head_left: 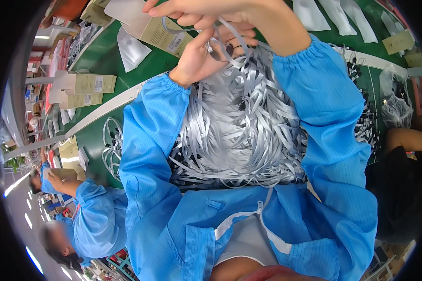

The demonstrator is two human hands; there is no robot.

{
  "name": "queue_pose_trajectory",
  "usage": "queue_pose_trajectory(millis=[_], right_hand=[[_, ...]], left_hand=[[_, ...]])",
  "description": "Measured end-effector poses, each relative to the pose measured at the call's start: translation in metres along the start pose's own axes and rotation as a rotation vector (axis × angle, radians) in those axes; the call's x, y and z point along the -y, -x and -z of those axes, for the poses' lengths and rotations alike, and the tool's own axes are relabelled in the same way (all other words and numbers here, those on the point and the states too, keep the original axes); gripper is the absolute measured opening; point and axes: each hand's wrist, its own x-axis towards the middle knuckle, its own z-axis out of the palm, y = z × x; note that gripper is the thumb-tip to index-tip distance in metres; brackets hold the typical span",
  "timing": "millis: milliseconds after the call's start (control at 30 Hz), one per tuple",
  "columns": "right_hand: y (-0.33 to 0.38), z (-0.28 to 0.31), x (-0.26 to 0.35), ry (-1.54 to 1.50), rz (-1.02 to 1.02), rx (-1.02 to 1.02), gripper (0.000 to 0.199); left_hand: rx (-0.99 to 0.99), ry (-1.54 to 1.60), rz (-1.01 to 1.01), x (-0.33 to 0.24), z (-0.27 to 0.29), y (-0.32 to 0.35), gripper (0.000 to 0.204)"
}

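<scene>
A large heap of flat, shiny grey cables [239,126] lies in front of me, with dark ends among the loops. At its far edge, my left hand [199,58] is palm up, its fingers curled round a looped flat grey cable [241,40] with small metal and dark pieces at the palm. My right hand [197,11] reaches across above it from the right. Part of the same cable bends round beneath its fingers, which close on it; the exact grip is partly hidden.
Open cartons [91,89] and a white pouch [132,49] sit left on the green table [96,145]. More white pouches [312,14] lie at the back. A clear plastic bag [394,100] is at right. People sit both sides; one in blue [98,220] handles a box.
</scene>
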Motion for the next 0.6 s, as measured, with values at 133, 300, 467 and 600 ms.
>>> queue_pose_trajectory(millis=[133,300,467,600], right_hand=[[-0.029,0.004,-0.033,0.32,0.337,-0.253,0.035],[0.015,0.011,0.004,0.676,0.373,-0.068,0.037],[0.08,0.016,0.051,0.904,-0.05,-0.231,0.034],[0.096,0.03,0.056,0.85,-0.066,-0.267,0.024]], left_hand=[[-0.018,-0.027,-0.023,0.001,0.009,-0.001,0.076],[1.032,-0.225,0.029,-0.006,0.08,-0.052,0.074],[1.19,-0.948,-0.029,-0.002,0.065,-0.047,0.08],[1.115,-0.914,-0.02,-0.002,0.081,-0.047,0.081]])
